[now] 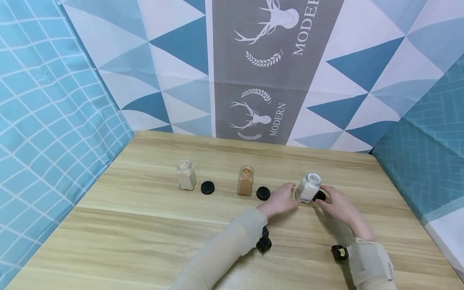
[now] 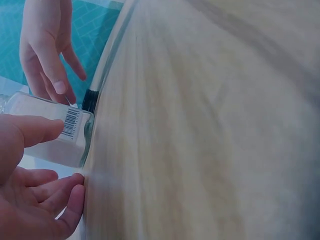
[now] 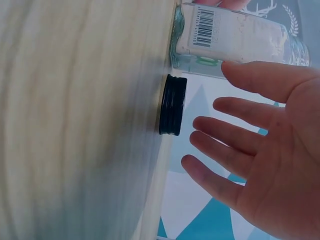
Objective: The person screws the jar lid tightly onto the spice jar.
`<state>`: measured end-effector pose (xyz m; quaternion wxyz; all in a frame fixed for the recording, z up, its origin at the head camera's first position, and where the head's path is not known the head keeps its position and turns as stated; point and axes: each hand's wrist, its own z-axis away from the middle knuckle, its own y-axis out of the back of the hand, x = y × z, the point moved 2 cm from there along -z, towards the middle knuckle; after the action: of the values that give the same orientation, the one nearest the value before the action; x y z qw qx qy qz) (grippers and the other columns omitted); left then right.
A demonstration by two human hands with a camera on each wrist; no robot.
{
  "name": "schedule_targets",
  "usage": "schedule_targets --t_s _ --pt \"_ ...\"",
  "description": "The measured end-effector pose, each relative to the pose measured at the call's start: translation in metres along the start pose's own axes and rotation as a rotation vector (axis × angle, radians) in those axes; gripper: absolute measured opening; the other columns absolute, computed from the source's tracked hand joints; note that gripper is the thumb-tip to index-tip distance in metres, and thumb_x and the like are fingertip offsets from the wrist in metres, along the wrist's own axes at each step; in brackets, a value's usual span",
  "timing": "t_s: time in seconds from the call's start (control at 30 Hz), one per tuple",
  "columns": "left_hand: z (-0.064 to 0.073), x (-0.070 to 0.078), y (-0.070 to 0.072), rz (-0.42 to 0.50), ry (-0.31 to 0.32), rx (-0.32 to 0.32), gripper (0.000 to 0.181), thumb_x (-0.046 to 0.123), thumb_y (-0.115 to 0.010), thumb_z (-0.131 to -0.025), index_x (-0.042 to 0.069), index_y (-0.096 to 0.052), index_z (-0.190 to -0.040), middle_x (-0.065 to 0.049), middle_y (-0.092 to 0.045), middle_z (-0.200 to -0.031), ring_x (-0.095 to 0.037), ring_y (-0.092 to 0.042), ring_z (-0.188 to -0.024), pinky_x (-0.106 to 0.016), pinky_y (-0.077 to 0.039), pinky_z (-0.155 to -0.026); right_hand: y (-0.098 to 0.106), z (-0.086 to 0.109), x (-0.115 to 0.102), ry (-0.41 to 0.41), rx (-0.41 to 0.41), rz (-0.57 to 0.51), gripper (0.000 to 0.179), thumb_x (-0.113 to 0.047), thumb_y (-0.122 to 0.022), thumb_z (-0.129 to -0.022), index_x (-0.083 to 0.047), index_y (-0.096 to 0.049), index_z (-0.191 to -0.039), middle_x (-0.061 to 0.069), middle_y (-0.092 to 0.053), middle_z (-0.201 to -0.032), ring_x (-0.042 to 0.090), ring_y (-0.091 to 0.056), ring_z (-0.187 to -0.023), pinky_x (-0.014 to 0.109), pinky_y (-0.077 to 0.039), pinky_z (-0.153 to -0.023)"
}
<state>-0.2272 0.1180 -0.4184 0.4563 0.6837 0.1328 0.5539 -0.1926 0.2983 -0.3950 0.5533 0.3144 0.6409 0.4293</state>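
A square glass jar point(image 1: 307, 190) of white powder, its mouth uncovered, stands between the two hands at the right of the table. Beside its left side is the left hand point(image 1: 282, 200), thumb and fingers spread apart; in the left wrist view the thumb point(image 2: 42, 130) overlaps the barcode label while the other fingers curve loosely below the jar. On the far side, the right hand point(image 1: 338, 204) has its fingers apart and nearly straight, with the thumb point(image 3: 250, 77) close to the glass. A black screw cap point(image 3: 173, 105) lies by the jar's base, near the right fingers.
An uncovered jar of orange-brown powder point(image 1: 245, 183) stands mid-table with a black cap point(image 1: 263, 193) to its right. Farther left are an uncovered jar of pale powder point(image 1: 186, 179) and its neighbouring black cap point(image 1: 208, 187). Patterned cloth point(image 1: 181, 60) hangs behind the wooden table point(image 1: 145, 241).
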Motion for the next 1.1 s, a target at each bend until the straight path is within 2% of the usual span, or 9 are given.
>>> schedule_targets --t_s 0.23,0.43,0.53,0.7,0.9,1.1 --pt "-0.003 -0.001 -0.003 0.011 -0.035 -0.021 0.058 0.027 -0.065 -0.083 0.011 -0.042 -0.133 -0.002 -0.054 -0.127 -0.014 -0.051 -0.115 -0.024 -0.043 -0.090 -0.002 -0.003 0.000 0.010 -0.012 -0.003 0.053 -0.018 -0.057 -0.087 0.011 -0.040 -0.129 0.035 -0.042 -0.127 0.051 -0.039 -0.115 0.061 -0.032 -0.092" --pt "-0.005 -0.002 -0.004 0.008 -0.044 -0.027 0.059 0.028 -0.063 -0.084 0.013 -0.039 -0.136 0.001 -0.052 -0.131 -0.018 -0.047 -0.120 -0.031 -0.035 -0.101 -0.004 -0.008 0.002 0.015 -0.019 -0.003 0.050 -0.012 -0.058 -0.086 0.013 -0.041 -0.126 0.036 -0.044 -0.124 0.052 -0.040 -0.114 0.061 -0.033 -0.091" --pt "-0.006 0.000 -0.002 0.007 -0.054 -0.025 0.059 0.028 -0.063 -0.084 0.014 -0.040 -0.136 0.002 -0.053 -0.130 -0.018 -0.048 -0.118 -0.032 -0.036 -0.099 -0.004 -0.009 0.004 0.006 -0.028 -0.003 0.050 -0.010 -0.058 -0.085 0.014 -0.041 -0.126 0.037 -0.043 -0.124 0.052 -0.040 -0.114 0.061 -0.033 -0.091" --pt "-0.009 0.000 -0.001 0.000 -0.046 -0.038 0.057 0.032 -0.064 -0.084 0.015 -0.042 -0.134 0.002 -0.054 -0.127 -0.013 -0.050 -0.114 -0.027 -0.038 -0.095 -0.006 -0.011 0.007 0.030 -0.025 -0.004 0.048 -0.007 -0.060 -0.082 0.015 -0.044 -0.122 0.037 -0.046 -0.120 0.052 -0.043 -0.111 0.060 -0.034 -0.090" --pt "-0.013 0.000 -0.002 -0.056 -0.083 -0.032 0.052 0.033 -0.063 -0.084 0.013 -0.046 -0.130 0.002 -0.055 -0.124 -0.010 -0.050 -0.112 -0.021 -0.036 -0.094 -0.007 -0.014 0.013 0.038 -0.042 -0.037 0.047 -0.005 -0.060 -0.082 0.014 -0.045 -0.122 0.037 -0.049 -0.117 0.051 -0.046 -0.109 0.060 -0.036 -0.089" --pt "-0.015 0.000 -0.005 -0.121 -0.053 -0.014 0.051 0.036 -0.061 -0.085 0.016 -0.045 -0.129 0.004 -0.053 -0.123 -0.011 -0.049 -0.110 -0.021 -0.040 -0.089 -0.007 -0.015 0.014 0.037 -0.053 -0.048 0.046 -0.003 -0.061 -0.081 0.014 -0.046 -0.121 0.036 -0.050 -0.116 0.051 -0.046 -0.108 0.060 -0.036 -0.089"
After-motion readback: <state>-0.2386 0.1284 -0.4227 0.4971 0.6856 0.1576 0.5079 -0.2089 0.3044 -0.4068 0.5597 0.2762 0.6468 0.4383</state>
